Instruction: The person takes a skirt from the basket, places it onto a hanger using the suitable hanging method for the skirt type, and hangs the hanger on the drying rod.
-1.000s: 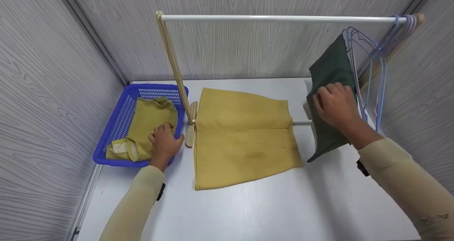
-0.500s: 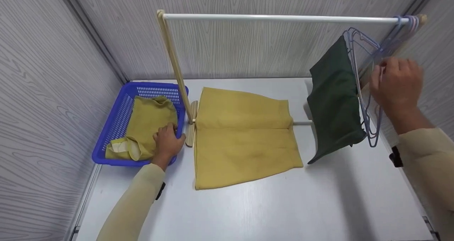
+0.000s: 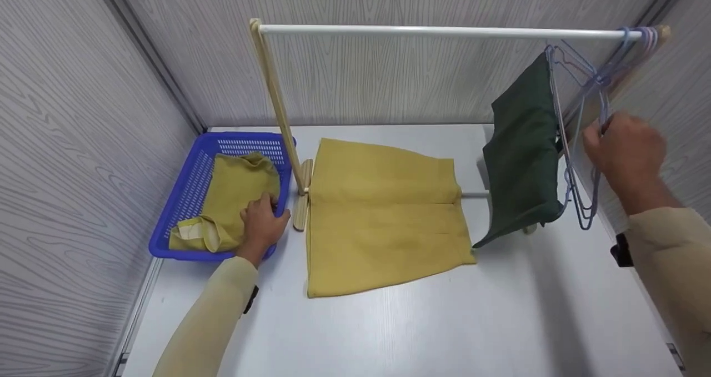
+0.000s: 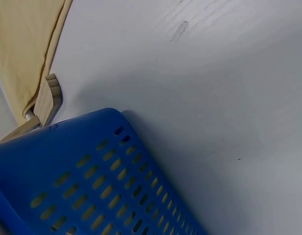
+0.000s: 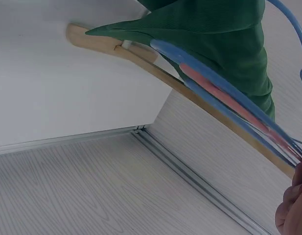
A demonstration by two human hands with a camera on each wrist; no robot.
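Right hand (image 3: 630, 149): off green cloth (image 3: 522, 149) (there earlier), fingers gripping hangers (image 5: 224, 96) | left hand (image 3: 262, 221): fingers holding basket (image 3: 189, 182)

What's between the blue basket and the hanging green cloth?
In the head view, left to right from the basket: rack's wooden foot, flat yellow cloth, then some exposed white lower bar before the green cloth.
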